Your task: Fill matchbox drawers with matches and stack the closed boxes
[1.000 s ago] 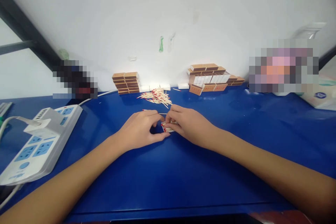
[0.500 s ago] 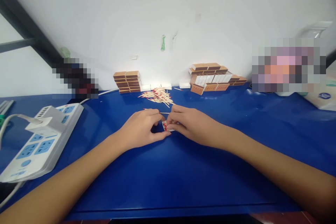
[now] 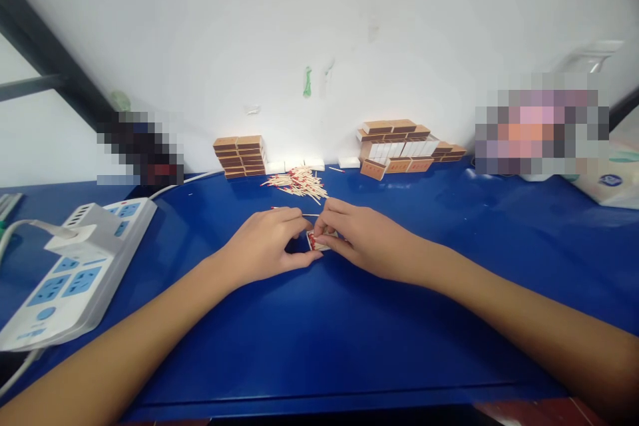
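Observation:
Both my hands meet at the middle of the blue table (image 3: 319,346). Between them lies a small white matchbox tray (image 3: 315,241) holding red-tipped matches. My left hand (image 3: 264,246) curls its fingers round the tray's left end, thumb below. My right hand (image 3: 362,236) pinches the tray's right side, fingers pressed on the matches. A loose pile of matches (image 3: 298,184) lies just beyond my hands.
A stack of brown matchboxes (image 3: 240,156) stands at the back left, and a bigger heap of brown boxes and white trays (image 3: 399,146) at the back right. A white power strip (image 3: 70,266) with a plug lies at the left. Several white trays (image 3: 294,165) line the wall.
Almost nothing differs. Both hands stay on the tray, with only small finger shifts; the view wobbles slightly.

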{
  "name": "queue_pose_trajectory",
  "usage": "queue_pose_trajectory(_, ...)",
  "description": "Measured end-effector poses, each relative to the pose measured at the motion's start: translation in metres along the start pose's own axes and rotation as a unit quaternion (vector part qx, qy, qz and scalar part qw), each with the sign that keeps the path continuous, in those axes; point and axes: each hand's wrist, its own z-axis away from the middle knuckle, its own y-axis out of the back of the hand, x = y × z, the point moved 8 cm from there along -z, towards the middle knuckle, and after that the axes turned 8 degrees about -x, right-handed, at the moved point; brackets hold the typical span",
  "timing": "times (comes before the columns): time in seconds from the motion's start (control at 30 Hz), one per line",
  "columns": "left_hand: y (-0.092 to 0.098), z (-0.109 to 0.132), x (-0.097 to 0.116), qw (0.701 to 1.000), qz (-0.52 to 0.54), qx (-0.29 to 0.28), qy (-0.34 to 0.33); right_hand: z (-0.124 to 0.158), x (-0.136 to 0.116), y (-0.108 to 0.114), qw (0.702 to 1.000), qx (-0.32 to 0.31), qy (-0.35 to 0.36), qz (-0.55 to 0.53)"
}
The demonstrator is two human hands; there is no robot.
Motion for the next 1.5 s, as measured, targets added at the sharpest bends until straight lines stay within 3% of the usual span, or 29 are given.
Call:
queue_pose_trajectory(0.13, 0.002, 0.001, -0.004, 1.0, -0.001, 0.005, 0.011, 0.007, 0.021, 0.032, 0.999, 0.045, -0.001, 0.018)
queue_pose_trajectory(0.2, 0.005, 0.001, -0.007, 1.0, -0.006, 0.012, 0.015, 0.011, 0.04, 0.039, 1.0, 0.0, -0.023, 0.001)
queue_pose_trajectory(0.33, 0.007, 0.001, -0.01, 0.999, -0.012, 0.016, 0.026, 0.015, 0.061, 0.025, 0.989, -0.126, -0.058, -0.041)
queue_pose_trajectory(0.47, 0.004, 0.001, -0.009, 1.0, -0.018, 0.005, 0.025, 0.013, 0.054, 0.008, 0.986, -0.147, -0.06, -0.056)
queue_pose_trajectory(0.57, 0.002, 0.001, -0.006, 1.0, -0.018, 0.003, 0.018, 0.011, 0.049, 0.008, 0.99, -0.12, -0.048, -0.061)
queue_pose_trajectory(0.67, 0.002, 0.001, -0.003, 1.0, -0.017, 0.004, 0.01, 0.009, 0.051, 0.023, 0.995, -0.04, -0.051, -0.073)
queue_pose_trajectory(0.83, 0.0, 0.002, -0.002, 1.0, -0.019, -0.006, 0.017, 0.005, 0.041, 0.033, 0.986, 0.038, -0.014, -0.164)
queue_pose_trajectory(1.03, 0.003, 0.003, -0.003, 0.999, -0.011, 0.024, 0.027, 0.002, 0.034, 0.022, 0.945, 0.109, -0.056, -0.303)
queue_pose_trajectory(1.13, 0.004, 0.004, -0.005, 0.999, 0.003, 0.038, 0.034, -0.001, 0.038, 0.011, 0.926, 0.094, -0.079, -0.358)
queue_pose_trajectory(1.33, 0.005, 0.002, -0.01, 0.998, 0.016, 0.033, 0.043, -0.003, 0.054, 0.01, 0.956, 0.092, -0.082, -0.266)
queue_pose_trajectory(1.5, 0.001, 0.001, -0.007, 0.999, 0.008, 0.003, 0.039, -0.003, 0.068, 0.017, 0.987, 0.122, -0.075, -0.077)
